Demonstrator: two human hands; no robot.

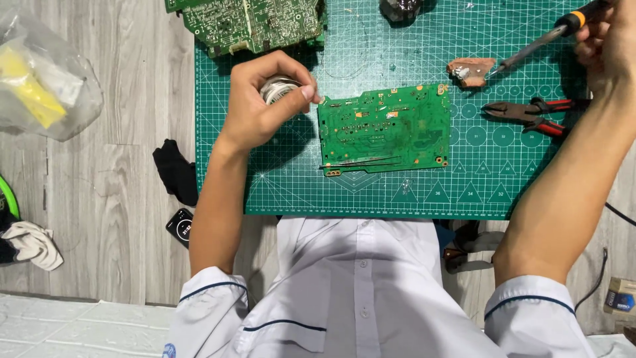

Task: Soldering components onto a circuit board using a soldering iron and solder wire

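We see the left hand (265,99) curled around a shiny round solder spool (277,88), thumb and fingers pinching it just left of the flat green circuit board (384,128). The right hand (606,40) grips a soldering iron (540,41) over the gridded green cutting mat (298,185).

I count: green printed circuit boards (384,128) (246,24) – 2 | red-handled metal pliers (530,114) – 1 | orange-collared soldering iron (540,40) – 1 | green gridded cutting mat (298,189) – 1
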